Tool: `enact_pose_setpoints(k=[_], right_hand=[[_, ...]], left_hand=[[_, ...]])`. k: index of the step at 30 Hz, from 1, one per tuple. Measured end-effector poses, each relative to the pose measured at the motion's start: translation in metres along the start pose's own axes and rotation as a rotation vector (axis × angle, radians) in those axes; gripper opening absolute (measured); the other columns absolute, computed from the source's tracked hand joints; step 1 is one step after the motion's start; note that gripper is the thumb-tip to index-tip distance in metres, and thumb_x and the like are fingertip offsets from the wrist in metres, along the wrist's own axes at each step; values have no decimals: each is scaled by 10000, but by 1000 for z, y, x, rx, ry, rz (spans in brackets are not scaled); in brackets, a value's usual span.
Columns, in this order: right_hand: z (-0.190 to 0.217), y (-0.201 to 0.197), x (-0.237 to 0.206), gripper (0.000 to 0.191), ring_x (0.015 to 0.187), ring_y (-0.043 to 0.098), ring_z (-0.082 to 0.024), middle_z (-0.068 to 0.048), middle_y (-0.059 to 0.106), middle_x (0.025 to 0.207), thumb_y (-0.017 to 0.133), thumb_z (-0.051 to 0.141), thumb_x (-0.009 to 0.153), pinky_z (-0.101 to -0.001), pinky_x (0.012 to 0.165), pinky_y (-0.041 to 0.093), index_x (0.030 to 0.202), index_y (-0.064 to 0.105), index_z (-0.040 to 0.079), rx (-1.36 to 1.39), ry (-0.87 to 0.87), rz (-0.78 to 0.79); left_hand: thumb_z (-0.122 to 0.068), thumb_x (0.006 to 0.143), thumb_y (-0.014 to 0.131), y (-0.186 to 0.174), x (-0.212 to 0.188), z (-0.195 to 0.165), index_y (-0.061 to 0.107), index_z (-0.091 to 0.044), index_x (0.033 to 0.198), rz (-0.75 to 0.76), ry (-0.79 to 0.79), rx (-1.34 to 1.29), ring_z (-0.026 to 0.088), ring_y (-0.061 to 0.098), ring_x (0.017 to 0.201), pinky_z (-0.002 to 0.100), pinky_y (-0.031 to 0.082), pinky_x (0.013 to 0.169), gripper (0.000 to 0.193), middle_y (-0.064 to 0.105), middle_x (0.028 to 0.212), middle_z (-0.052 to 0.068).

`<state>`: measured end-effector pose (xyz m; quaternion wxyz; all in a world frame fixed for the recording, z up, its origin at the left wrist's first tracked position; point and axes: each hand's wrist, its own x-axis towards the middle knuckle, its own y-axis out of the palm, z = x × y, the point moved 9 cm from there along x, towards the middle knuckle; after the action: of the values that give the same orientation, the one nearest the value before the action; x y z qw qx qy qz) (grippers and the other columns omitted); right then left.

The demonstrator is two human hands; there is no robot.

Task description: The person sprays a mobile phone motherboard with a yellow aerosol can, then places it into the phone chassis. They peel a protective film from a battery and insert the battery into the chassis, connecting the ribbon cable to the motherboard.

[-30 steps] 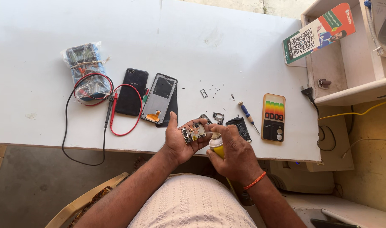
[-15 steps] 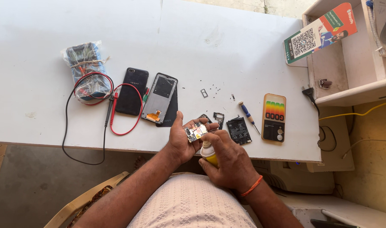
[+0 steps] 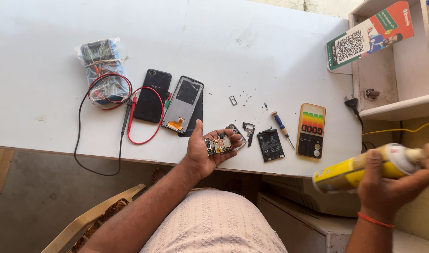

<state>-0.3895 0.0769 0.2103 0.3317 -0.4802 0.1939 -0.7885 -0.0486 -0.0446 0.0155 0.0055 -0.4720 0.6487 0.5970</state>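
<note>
Two hands are in view: the left hand (image 3: 206,151) cradles one small circuit board (image 3: 218,144), and the right hand (image 3: 391,182) grips one yellow spray can (image 3: 360,169). On the white table (image 3: 233,42), near its front edge, lie one black phone (image 3: 152,95), one opened phone frame (image 3: 183,105), one phone case with coloured stripes (image 3: 311,130), one black battery-like piece (image 3: 270,145), one small blue-handled screwdriver (image 3: 283,130), and one wrapped multimeter (image 3: 102,70) with two probe leads. Perhaps half a dozen tiny screws (image 3: 245,96) are scattered mid-table; they are too small to count surely.
</note>
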Motion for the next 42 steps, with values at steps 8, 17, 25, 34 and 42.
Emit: enact_pose_setpoints(k=[8, 17, 25, 34, 42], right_hand=[[-81, -5, -21, 806, 1451, 400, -349, -214, 319, 1467, 696, 306, 1056, -475, 1270, 395, 1545, 192, -89, -219, -17, -169], [-111, 1, -36, 827, 1367, 490, -269, -177, 325, 1449, 717, 310, 1037, -399, 1184, 523, 1537, 152, -28, -67, 38, -181], [-109, 8, -59, 920, 1441, 468, -302, -177, 306, 1541, 760, 208, 1016, -452, 1235, 429, 1597, 63, 50, 101, 76, -164], [-100, 35, -98, 978, 1403, 480, -262, -126, 387, 1478, 870, 128, 941, -424, 1239, 470, 1578, 130, 81, 374, 531, -191], [-38, 111, -186, 677, 1114, 557, -173, -87, 527, 1257, 750, 113, 926, -309, 961, 526, 1511, 412, 64, 280, 769, 85]], left_hand=[[-766, 984, 97, -5, 7, 1, 670, -29, 1129, 34, 67, 37, 237, 667, 913, 435, 595, 844, 944, 683, 980, 123], [-797, 962, 125, -6, 5, 8, 599, -3, 1200, 82, -63, -315, 261, 661, 834, 464, 606, 808, 955, 653, 995, 157], [-783, 964, 112, -14, 0, 4, 591, 6, 1242, 48, -60, -307, 256, 668, 849, 457, 612, 812, 964, 628, 1004, 167], [-712, 1026, 184, 4, -15, -29, 617, 2, 1201, 200, 532, 593, 226, 684, 1038, 372, 574, 987, 854, 699, 1063, 131], [-569, 1061, 438, 40, -59, -55, 659, -59, 1154, 89, 1126, 1447, 248, 659, 992, 395, 501, 904, 563, 678, 1064, 116]])
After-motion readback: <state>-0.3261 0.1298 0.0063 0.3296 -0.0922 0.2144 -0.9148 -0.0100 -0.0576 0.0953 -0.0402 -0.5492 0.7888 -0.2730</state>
